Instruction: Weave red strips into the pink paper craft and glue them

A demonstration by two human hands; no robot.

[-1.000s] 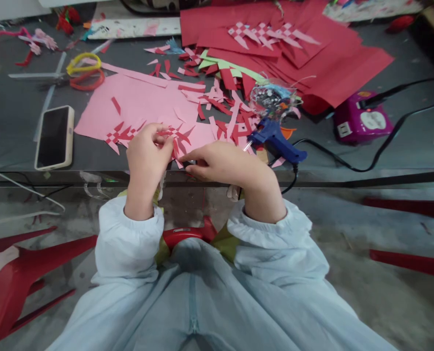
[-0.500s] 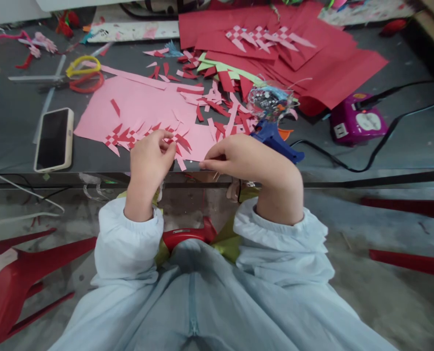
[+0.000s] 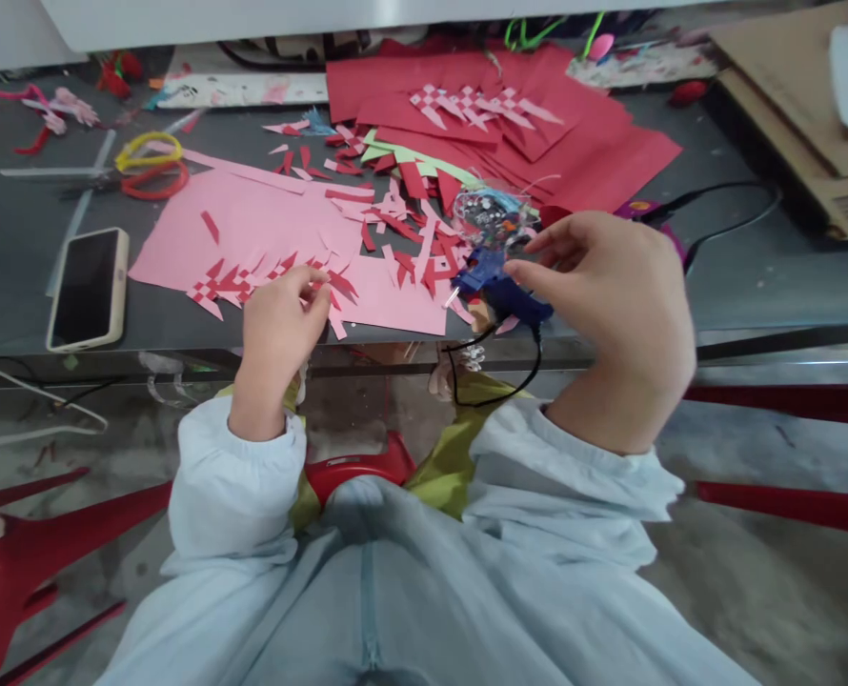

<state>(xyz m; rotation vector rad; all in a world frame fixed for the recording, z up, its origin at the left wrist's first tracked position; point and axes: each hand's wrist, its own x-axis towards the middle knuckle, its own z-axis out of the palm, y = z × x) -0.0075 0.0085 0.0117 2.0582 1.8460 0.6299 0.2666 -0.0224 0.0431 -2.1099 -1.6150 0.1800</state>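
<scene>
My left hand (image 3: 285,319) is closed in a pinch at the end of a row of red-and-pink woven paper fish (image 3: 242,283), holding the end one. That row lies along the lower part of a pink paper sheet (image 3: 267,214). A blue glue gun (image 3: 502,286) rests near the front edge, its nozzle pointing left and its black cord looping over the edge. Just right of it hovers my right hand (image 3: 610,295), thumb and fingers apart; whether the thumb tip touches the gun I cannot tell.
Red and pink paper scraps (image 3: 424,243) lie behind the glue gun. Red sheets (image 3: 588,152) carry more woven fish. Scissors (image 3: 149,164) and a phone (image 3: 88,289) are on the left. A cardboard box (image 3: 810,124) stands at the far right.
My right hand has moved right, from the pink sheet's front edge to the glue gun. The gun has turned and shifted left, and its cord now hangs over the edge. My left hand stays.
</scene>
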